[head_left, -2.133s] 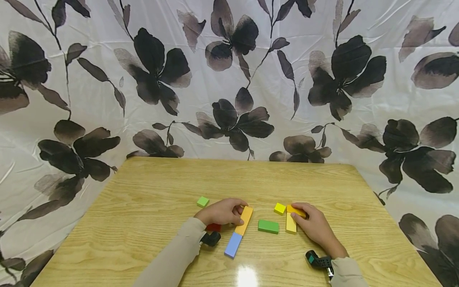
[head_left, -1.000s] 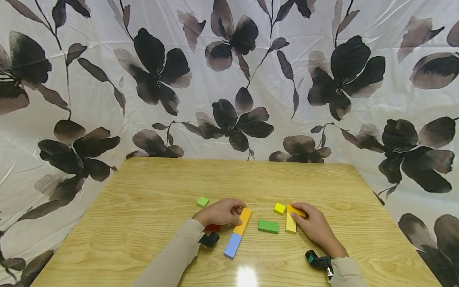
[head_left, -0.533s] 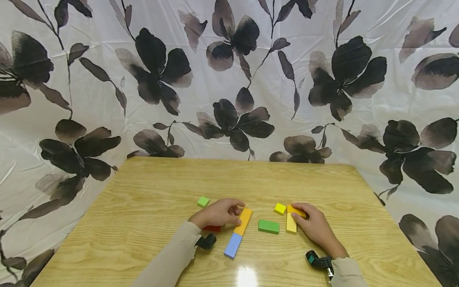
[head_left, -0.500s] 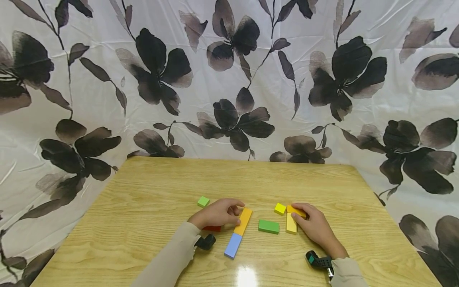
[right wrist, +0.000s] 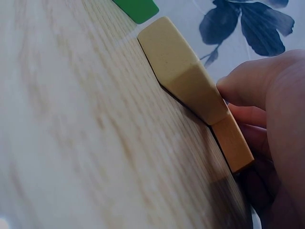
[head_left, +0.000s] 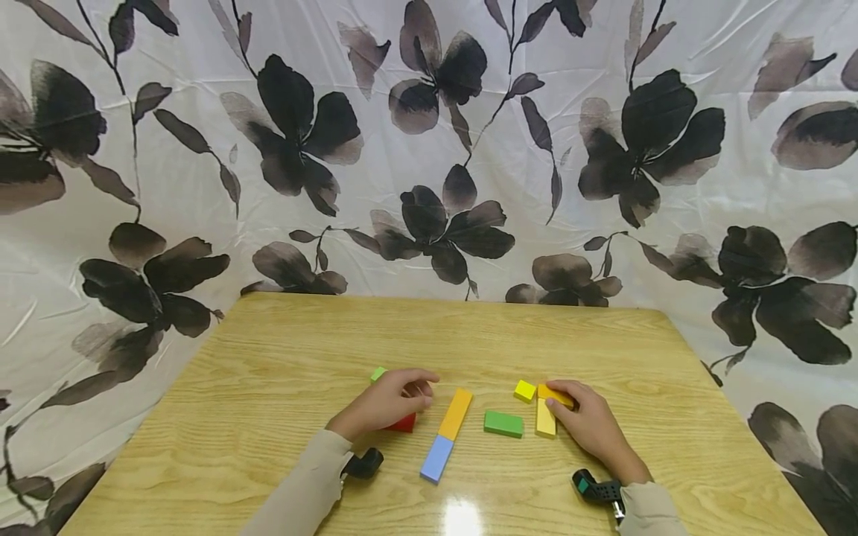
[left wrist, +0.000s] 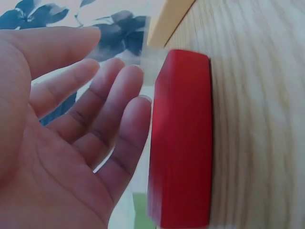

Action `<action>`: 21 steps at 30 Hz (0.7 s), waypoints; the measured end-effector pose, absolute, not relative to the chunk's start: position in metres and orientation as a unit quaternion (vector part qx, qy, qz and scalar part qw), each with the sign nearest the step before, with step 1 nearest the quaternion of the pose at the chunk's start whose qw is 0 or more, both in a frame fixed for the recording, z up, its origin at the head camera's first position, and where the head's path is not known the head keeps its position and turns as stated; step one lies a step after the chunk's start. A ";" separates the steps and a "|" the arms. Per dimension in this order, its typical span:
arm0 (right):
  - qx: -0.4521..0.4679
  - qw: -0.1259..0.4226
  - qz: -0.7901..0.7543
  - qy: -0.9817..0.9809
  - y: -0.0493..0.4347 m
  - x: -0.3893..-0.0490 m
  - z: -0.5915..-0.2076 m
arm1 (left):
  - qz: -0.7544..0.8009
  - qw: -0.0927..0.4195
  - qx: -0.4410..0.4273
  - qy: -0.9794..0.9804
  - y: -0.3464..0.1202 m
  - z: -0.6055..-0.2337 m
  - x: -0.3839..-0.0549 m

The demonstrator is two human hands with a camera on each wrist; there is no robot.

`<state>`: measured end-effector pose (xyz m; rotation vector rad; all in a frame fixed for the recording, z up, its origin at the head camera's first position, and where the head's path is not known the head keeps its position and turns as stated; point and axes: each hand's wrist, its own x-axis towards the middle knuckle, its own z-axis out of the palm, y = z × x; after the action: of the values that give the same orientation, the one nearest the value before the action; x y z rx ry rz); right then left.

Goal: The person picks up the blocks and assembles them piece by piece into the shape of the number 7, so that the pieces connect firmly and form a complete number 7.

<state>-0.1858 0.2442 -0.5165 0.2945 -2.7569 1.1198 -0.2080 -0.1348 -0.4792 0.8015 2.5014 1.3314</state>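
Observation:
My left hand (head_left: 390, 402) hovers with loosely bent fingers and nothing in them. Below it lies a red block (head_left: 404, 423), partly covered in the head view; in the left wrist view the red block (left wrist: 183, 138) stands beside the fingertips. To its right, an orange block (head_left: 456, 413) meets a blue block (head_left: 437, 458) end to end in a slanted line. My right hand (head_left: 593, 424) grips a second orange block (head_left: 555, 394), with fingers behind it. Its thumb touches the pale yellow block (right wrist: 183, 71), which butts against that orange one in an L.
A green block (head_left: 503, 423) lies between the two groups. A small yellow block (head_left: 525, 391) sits just left of the L. The light green block (head_left: 378, 374) is partly hidden behind my left hand. A floral cloth (head_left: 429, 149) hangs behind the wooden table (head_left: 302, 335).
My left hand has let go of the orange block and drawn back to the left, over the red block. The orange and blue line had shifted slightly left before that. My right hand keeps its place.

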 end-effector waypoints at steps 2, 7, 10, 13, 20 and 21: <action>0.098 0.072 0.373 -0.920 0.245 -0.186 -0.517 | 0.455 0.087 0.266 0.845 -0.139 -0.479 -0.207; 0.098 0.070 0.374 -0.920 0.245 -0.187 -0.516 | 0.475 0.067 0.233 0.846 -0.153 -0.476 -0.206; 0.098 0.070 0.375 -0.919 0.245 -0.187 -0.515 | 0.483 0.059 0.212 0.848 -0.162 -0.475 -0.205; 0.097 0.070 0.374 -0.920 0.244 -0.186 -0.515 | 0.486 0.055 0.197 0.849 -0.169 -0.477 -0.205; 0.111 0.091 0.377 -0.915 0.245 -0.185 -0.516 | 0.485 0.047 0.191 0.852 -0.178 -0.483 -0.203; 0.112 0.093 0.378 -0.915 0.244 -0.185 -0.516 | 0.483 0.047 0.189 0.854 -0.179 -0.484 -0.203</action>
<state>-0.1846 0.2444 -0.5158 0.3322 -2.7148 1.1208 -0.2026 -0.1792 -0.4838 0.5774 2.6051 1.4738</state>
